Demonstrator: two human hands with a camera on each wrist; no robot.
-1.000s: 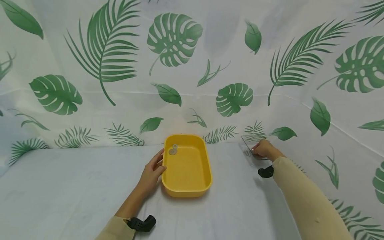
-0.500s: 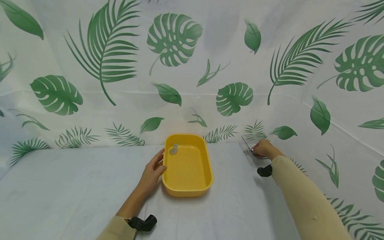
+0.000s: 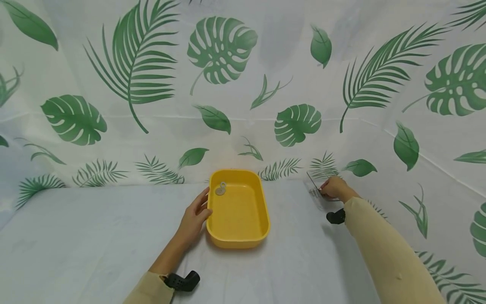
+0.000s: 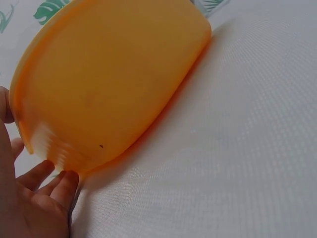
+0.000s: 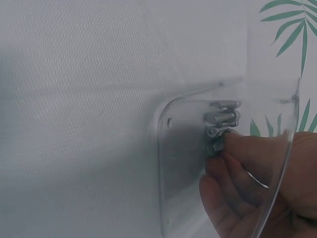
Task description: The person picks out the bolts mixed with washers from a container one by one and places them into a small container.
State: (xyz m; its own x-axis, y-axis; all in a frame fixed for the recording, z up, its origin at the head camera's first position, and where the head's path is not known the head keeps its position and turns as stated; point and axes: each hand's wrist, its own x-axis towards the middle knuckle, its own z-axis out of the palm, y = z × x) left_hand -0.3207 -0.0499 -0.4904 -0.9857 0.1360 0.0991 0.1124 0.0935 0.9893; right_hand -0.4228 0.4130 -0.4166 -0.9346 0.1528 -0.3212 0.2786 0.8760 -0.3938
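Observation:
A yellow tray (image 3: pixel 238 215) stands mid-table in the head view, two round washers (image 3: pixel 220 191) lying at its far left corner. My left hand (image 3: pixel 191 219) holds its left side, thumb at the rim and fingers against the outer wall (image 4: pixel 99 89). Over on the right, my right hand (image 3: pixel 335 188) reaches into a clear plastic box (image 3: pixel 319 202). Several small metal bolts (image 5: pixel 223 117) are bunched there in the right wrist view. Thumb and forefinger of the right hand (image 5: pixel 247 183) pinch a bolt (image 5: pixel 215 147) at the end of the bunch, partly hidden by the fingertips.
White cloth (image 3: pixel 95 236) covers the table. Behind it rises a leaf-print backdrop (image 3: pixel 243 101), close beyond the tray and the clear box. The box's thin transparent wall (image 5: pixel 282 183) stands upright beside the right hand.
The tray and left hand show a very slight shift rightward in the head view, along with the backdrop. The right hand stays in the clear box with only small finger movement.

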